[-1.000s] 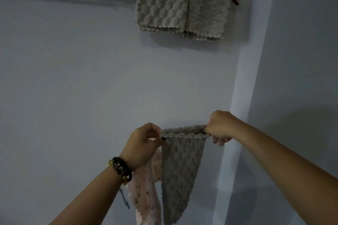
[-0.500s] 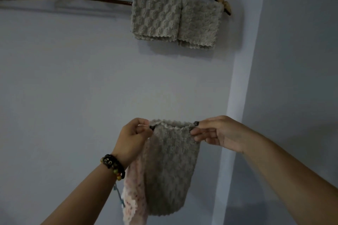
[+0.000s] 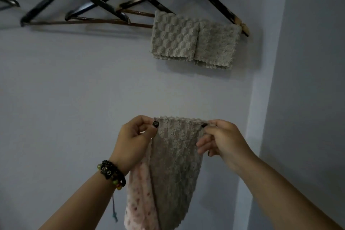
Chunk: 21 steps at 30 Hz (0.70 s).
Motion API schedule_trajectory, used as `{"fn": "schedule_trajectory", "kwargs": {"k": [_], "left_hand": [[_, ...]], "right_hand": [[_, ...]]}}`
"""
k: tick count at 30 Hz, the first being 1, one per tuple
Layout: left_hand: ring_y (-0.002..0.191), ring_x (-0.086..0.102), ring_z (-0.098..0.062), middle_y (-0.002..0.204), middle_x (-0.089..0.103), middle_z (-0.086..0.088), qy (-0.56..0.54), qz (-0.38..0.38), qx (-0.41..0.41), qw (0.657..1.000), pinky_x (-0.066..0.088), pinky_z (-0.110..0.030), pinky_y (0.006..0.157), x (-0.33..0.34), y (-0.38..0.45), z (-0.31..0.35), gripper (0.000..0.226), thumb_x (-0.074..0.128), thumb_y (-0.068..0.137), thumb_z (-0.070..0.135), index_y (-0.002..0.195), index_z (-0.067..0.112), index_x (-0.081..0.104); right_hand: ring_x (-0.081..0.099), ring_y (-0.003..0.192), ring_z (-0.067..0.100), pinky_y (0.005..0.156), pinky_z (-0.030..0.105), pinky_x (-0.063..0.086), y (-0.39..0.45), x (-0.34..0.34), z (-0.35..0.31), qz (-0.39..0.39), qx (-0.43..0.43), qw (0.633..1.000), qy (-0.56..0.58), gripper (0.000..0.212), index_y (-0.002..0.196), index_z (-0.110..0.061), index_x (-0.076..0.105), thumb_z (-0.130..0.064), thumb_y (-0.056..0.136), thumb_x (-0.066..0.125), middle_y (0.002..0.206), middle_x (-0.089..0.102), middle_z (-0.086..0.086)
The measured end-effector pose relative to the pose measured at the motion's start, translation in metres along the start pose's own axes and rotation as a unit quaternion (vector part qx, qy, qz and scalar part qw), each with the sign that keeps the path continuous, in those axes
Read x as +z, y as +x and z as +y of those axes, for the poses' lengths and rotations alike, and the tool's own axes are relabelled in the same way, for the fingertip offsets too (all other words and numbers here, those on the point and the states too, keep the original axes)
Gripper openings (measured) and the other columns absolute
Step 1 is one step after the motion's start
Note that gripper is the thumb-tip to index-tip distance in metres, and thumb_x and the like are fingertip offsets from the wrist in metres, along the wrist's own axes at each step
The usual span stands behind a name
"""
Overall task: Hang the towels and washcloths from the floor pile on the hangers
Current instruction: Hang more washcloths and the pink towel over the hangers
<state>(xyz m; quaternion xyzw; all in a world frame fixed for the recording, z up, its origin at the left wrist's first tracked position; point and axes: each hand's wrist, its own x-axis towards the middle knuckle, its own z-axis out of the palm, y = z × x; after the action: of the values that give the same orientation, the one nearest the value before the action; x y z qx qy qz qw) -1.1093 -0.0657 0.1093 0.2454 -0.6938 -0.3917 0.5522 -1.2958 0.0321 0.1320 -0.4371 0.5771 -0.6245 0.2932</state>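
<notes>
The left hand [image 3: 133,141] pinches the top left corner of a grey washcloth [image 3: 174,170] between thumb and forefinger, the other fingers curled in. The right hand [image 3: 221,141] pinches the top right corner the same way, its lower fingers loosely bent. The cloth's upper edge runs nearly level between the two hands and the rest hangs down in a tapering fold. A pink washcloth [image 3: 139,198] hangs behind it from the left hand's side. A beaded bracelet [image 3: 112,172] circles the left wrist. Above, dark hangers [image 3: 89,3] hang from a rail against the wall [image 3: 74,89]; two grey washcloths [image 3: 194,40] are draped over the rightmost one's bar. Compared with half a second ago, the hands sit further apart, the cloth's top edge is drawn wider, and more of the hangers shows.
</notes>
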Motion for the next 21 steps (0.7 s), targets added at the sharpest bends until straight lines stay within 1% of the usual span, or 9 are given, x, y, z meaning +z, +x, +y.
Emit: {"fn": "schedule_trajectory", "kwargs": {"k": [2, 4, 7, 9, 12, 14, 16, 18, 21], "left_hand": [[0.042, 0.034, -0.002, 0.045, 0.051, 0.018, 0.005, 0.007, 0.016, 1.0, 0.032, -0.015, 0.045, -0.004, 0.013, 0.009, 0.015, 0.055, 0.093, 0.001, 0.081, 0.01, 0.058], [0.044, 0.04, 0.0, 0.049, 0.054, 0.018, 0.022, 0.009, 0.044, 0.999, 0.035, -0.013, 0.047, -0.011, 0.029, 0.019, 0.018, 0.056, 0.092, 0.001, 0.079, 0.014, 0.058], [0.06, 0.056, 0.002, 0.073, 0.065, 0.013, 0.071, 0.016, 0.091, 0.993, 0.044, -0.015, 0.056, -0.029, 0.057, 0.031, 0.018, 0.059, 0.092, 0.009, 0.079, 0.021, 0.061], [0.064, 0.061, -0.005, 0.08, 0.067, 0.009, 0.114, 0.014, 0.113, 0.987, 0.048, -0.019, 0.058, -0.044, 0.076, 0.036, 0.014, 0.06, 0.093, 0.016, 0.08, 0.023, 0.062], [0.057, 0.059, -0.008, 0.074, 0.066, 0.01, 0.169, -0.003, 0.13, 0.977, 0.051, -0.026, 0.059, -0.062, 0.1, 0.039, 0.012, 0.06, 0.093, 0.021, 0.081, 0.023, 0.061], [0.056, 0.06, -0.011, 0.072, 0.065, 0.01, 0.183, -0.017, 0.132, 0.974, 0.053, -0.03, 0.061, -0.071, 0.114, 0.039, 0.012, 0.06, 0.094, 0.02, 0.082, 0.021, 0.061], [0.054, 0.059, -0.01, 0.068, 0.065, 0.009, 0.177, -0.022, 0.138, 0.974, 0.051, -0.028, 0.058, -0.078, 0.129, 0.04, 0.013, 0.058, 0.095, 0.018, 0.082, 0.019, 0.06], [0.044, 0.052, -0.005, 0.06, 0.06, 0.006, 0.135, -0.023, 0.135, 0.981, 0.043, -0.018, 0.049, -0.085, 0.145, 0.042, 0.013, 0.054, 0.096, 0.012, 0.084, 0.013, 0.058], [0.031, 0.034, -0.003, 0.052, 0.046, -0.005, 0.047, -0.028, 0.117, 0.992, 0.03, -0.01, 0.038, -0.097, 0.17, 0.047, 0.009, 0.049, 0.097, 0.006, 0.091, 0.003, 0.054]], "right_hand": [[0.058, 0.039, 0.025, 0.035, 0.022, 0.039, 0.006, 0.008, -0.008, -0.02, -0.019, 0.999, 0.037, 0.019, 0.115, -0.008, 0.049, -0.006, 0.096, 0.051, 0.06, 0.067, 0.017], [0.056, 0.038, 0.025, 0.036, 0.024, 0.039, 0.012, 0.018, -0.017, -0.042, -0.051, 0.998, -0.016, 0.017, 0.106, -0.009, 0.056, -0.011, 0.09, 0.063, 0.06, 0.067, 0.016], [0.05, 0.032, 0.022, 0.035, 0.021, 0.034, 0.026, 0.03, -0.027, -0.043, -0.099, 0.986, -0.131, 0.018, 0.08, -0.002, 0.063, -0.017, 0.086, 0.07, 0.047, 0.058, 0.012], [0.049, 0.031, 0.022, 0.036, 0.021, 0.033, 0.037, 0.035, -0.036, -0.012, -0.123, 0.978, -0.169, 0.023, 0.076, -0.001, 0.063, -0.018, 0.09, 0.065, 0.044, 0.056, 0.011], [0.056, 0.037, 0.025, 0.036, 0.021, 0.035, 0.054, 0.043, -0.051, 0.031, -0.15, 0.977, -0.147, 0.021, 0.082, -0.004, 0.065, -0.017, 0.096, 0.056, 0.049, 0.063, 0.012], [0.064, 0.046, 0.028, 0.035, 0.022, 0.036, 0.063, 0.055, -0.058, 0.049, -0.15, 0.983, -0.098, 0.017, 0.092, -0.007, 0.063, -0.017, 0.099, 0.051, 0.06, 0.07, 0.01], [0.07, 0.057, 0.028, 0.037, 0.025, 0.044, 0.071, 0.073, -0.064, 0.06, -0.157, 0.986, -0.02, 0.013, 0.104, -0.007, 0.058, -0.013, 0.1, 0.047, 0.074, 0.074, 0.007], [0.073, 0.068, 0.023, 0.046, 0.027, 0.054, 0.076, 0.093, -0.069, 0.071, -0.184, 0.979, 0.053, 0.015, 0.106, -0.015, 0.056, -0.006, 0.099, 0.047, 0.088, 0.074, 0.007], [0.071, 0.086, 0.009, 0.07, 0.033, 0.061, 0.087, 0.12, -0.068, 0.099, -0.28, 0.955, 0.019, 0.035, 0.107, -0.036, 0.056, -0.003, 0.094, 0.054, 0.104, 0.071, -0.003]]}}
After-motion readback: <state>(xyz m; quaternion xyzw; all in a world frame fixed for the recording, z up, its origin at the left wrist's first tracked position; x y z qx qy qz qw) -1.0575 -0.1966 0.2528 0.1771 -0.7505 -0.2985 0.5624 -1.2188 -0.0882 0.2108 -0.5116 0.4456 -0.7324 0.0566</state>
